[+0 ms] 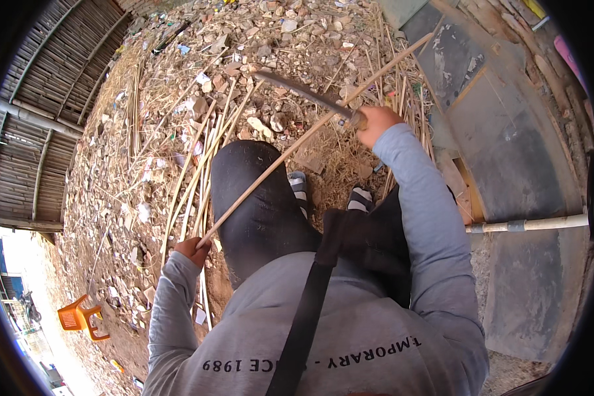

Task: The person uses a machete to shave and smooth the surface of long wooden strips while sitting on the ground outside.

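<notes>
My left hand [193, 252] is closed around the near end of a long, pale bamboo strip [270, 173]. From there the strip slants up over my left thigh toward the far right. In my right hand [378, 124] is the handle of a long knife [303, 94] with a dark, slightly curved blade pointing left. The blade's handle end crosses the strip just left of my right fist; I cannot tell whether the edge bites into it. Several more bamboo strips [190, 175] lie on the ground beside my left leg.
Stones, rubble and dry straw [277, 39] cover the ground ahead. A slatted bamboo wall [39, 66] stands left, an orange plastic chair [79, 318] lower left. Dark grey panels [508, 138] and a pale pole [534, 224] lie close on my right.
</notes>
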The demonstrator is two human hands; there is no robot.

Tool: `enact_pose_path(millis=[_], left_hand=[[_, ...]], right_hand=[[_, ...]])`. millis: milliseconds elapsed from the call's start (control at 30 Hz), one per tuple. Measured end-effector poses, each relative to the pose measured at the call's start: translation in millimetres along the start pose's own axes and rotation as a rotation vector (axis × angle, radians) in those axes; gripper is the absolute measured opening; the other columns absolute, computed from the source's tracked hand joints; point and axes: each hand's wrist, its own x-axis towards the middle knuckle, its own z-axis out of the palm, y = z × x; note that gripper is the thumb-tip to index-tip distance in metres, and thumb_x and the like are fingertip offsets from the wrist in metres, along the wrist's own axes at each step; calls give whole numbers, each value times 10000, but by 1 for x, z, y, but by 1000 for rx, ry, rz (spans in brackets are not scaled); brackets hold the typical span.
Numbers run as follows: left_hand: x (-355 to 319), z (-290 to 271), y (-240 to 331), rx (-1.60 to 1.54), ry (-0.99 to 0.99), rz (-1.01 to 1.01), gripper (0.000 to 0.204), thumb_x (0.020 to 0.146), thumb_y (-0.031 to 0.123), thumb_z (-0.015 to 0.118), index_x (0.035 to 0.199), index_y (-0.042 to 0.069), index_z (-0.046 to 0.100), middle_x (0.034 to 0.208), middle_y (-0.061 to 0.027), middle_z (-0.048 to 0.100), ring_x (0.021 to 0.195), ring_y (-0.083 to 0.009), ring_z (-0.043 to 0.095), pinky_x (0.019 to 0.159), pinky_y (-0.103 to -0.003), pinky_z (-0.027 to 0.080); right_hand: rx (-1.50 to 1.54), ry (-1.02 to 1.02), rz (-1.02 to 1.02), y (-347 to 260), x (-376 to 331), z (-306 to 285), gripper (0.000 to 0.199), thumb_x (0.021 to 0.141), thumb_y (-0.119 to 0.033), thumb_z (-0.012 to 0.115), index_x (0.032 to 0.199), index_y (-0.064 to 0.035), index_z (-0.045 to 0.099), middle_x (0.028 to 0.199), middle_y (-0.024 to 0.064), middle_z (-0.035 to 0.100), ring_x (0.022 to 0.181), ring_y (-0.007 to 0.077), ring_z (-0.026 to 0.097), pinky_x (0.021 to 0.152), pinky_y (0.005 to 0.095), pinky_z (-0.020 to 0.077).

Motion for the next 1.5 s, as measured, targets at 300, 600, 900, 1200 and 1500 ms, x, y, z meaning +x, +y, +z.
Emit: enact_pose_path(millis=[300, 600, 900, 1200, 1500], left_hand=[[4, 2, -4, -102, -41, 1, 343, 918, 343, 570, 862, 20, 669, 632, -132, 610, 561, -207, 563, 561, -371, 456], [-5, -7, -16, -72, -54, 15, 332, 921, 331, 563, 866, 21, 667, 638, -137, 616, 566, -218, 573, 563, -369, 454], [7, -9, -8, -102, -111, 8, 304, 922, 303, 587, 913, 13, 674, 653, -108, 620, 592, -159, 554, 577, -338, 453], [8, -10, 4, -127, -82, 46, 294, 921, 281, 573, 923, 3, 670, 656, -113, 627, 600, -175, 572, 586, -338, 462], [0, -16, 7, -149, -48, 38, 302, 899, 280, 592, 836, -12, 633, 591, -113, 546, 557, -167, 478, 558, -374, 413]], right_hand=[[29, 133, 14, 49, 10, -15, 262, 714, -188, 627, 954, -86, 649, 769, 183, 643, 762, 374, 634, 704, 449, 509], [-189, -71, -252, -12, -23, -26, 172, 725, -154, 610, 874, -69, 620, 747, 187, 626, 740, 387, 616, 670, 449, 499], [-166, 60, -31, 41, -4, -48, 239, 719, -189, 626, 946, -115, 640, 828, 168, 649, 803, 382, 626, 730, 454, 510], [-41, 209, 25, 102, 12, -42, 240, 701, -194, 643, 923, -101, 649, 786, 166, 646, 756, 365, 629, 715, 426, 511], [-112, 53, -49, 48, -26, -47, 235, 687, -179, 644, 899, -80, 638, 781, 172, 635, 775, 384, 613, 698, 438, 492]])
